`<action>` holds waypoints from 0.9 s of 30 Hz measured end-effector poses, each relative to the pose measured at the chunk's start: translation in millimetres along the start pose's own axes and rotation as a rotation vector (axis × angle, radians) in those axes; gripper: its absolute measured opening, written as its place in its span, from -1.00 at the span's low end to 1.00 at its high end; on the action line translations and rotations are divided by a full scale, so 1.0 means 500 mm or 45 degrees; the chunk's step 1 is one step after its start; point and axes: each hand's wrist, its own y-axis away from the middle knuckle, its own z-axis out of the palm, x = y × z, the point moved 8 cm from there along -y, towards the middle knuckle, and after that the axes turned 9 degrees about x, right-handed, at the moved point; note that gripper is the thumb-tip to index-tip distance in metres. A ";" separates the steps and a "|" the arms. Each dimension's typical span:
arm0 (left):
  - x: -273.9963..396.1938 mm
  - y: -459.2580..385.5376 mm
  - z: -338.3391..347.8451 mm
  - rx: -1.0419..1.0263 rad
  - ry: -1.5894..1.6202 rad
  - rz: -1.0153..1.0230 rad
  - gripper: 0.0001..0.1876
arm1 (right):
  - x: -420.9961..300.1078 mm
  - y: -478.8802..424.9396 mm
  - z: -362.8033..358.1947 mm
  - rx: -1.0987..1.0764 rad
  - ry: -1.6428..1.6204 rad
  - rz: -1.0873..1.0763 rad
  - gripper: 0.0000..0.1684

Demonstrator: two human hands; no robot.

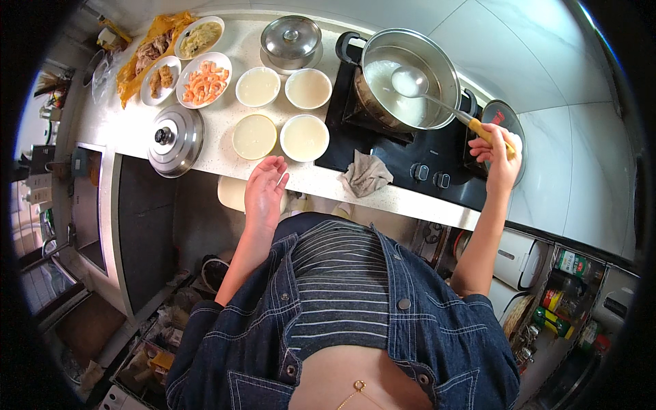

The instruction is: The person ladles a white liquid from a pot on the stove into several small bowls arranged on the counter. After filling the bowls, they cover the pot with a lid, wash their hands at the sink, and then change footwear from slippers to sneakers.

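My right hand point(497, 148) grips the yellow handle of a metal ladle point(410, 82), whose bowl is in a large steel pot point(446, 66) holding whitish liquid. The pot stands on a black gas stove point(400, 154). My left hand point(266, 187) holds nothing, palm up with fingers slightly curled, at the counter's front edge. Just beyond it are a yellow-rimmed bowl point(254, 137) and a white bowl point(304, 138), both full of pale liquid. Two more white bowls point(258, 87) point(308, 88) with similar liquid stand behind them.
A lidded steel pot point(290, 43), a plate of shrimp point(205, 80), a plate of fried pieces point(160, 81), a dish of shredded food point(200, 40) and meat on yellow plastic point(154, 51) stand behind. A steel lid point(177, 141) overhangs the counter edge. A crumpled cloth point(366, 173) lies at the stove's front.
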 end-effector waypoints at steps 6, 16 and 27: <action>-0.006 -0.009 0.013 -0.041 -0.017 -0.029 -0.68 | -0.042 0.036 -0.035 0.103 -0.112 0.071 -0.63; -0.002 -0.016 0.018 -0.060 -0.005 -0.028 -0.69 | -0.159 0.070 0.011 -0.015 -0.302 -0.125 -0.54; 0.031 -0.002 -0.040 0.039 0.018 0.023 -0.68 | -0.075 0.110 0.252 -0.238 -0.508 0.121 -0.59</action>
